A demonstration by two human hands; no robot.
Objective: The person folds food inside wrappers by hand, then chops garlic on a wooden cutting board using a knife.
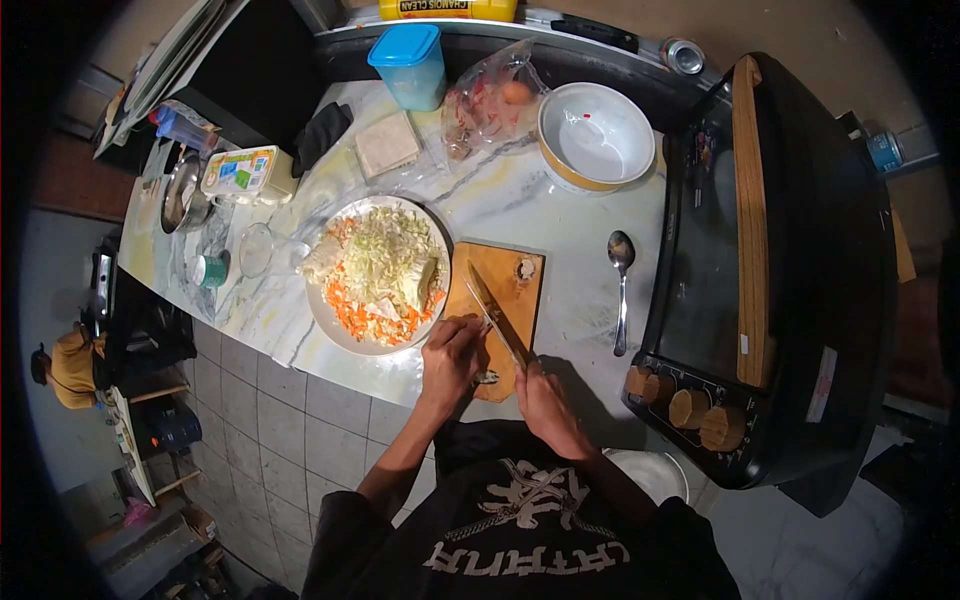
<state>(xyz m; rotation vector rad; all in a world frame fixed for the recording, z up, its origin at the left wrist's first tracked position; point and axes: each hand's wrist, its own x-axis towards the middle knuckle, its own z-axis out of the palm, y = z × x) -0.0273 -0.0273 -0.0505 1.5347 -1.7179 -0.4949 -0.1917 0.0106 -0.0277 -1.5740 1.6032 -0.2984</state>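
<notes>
My right hand (549, 408) is wrapped round the handle of a kitchen knife (492, 306), its blade slanting up and left over a wooden cutting board (519, 345). Beside the blade, at the board's left edge, my left hand (455, 352) has its fingers curled together; what they pinch is hidden. A small pale and dark piece (487, 378) lies on the board just below those fingers. Left of the board, a large white plate (327, 326) carries shredded cabbage (387, 247) and chopped carrot (352, 308), with a larger cabbage chunk (419, 284) on the right side.
A spoon (620, 290) lies right of the board, before a black toaster oven (690, 250). Behind stand a white bowl (597, 140), a plastic bag (490, 105) and a blue-lidded container (408, 70). A margarine tub (250, 175) and a glass lid-like dish (256, 249) sit left.
</notes>
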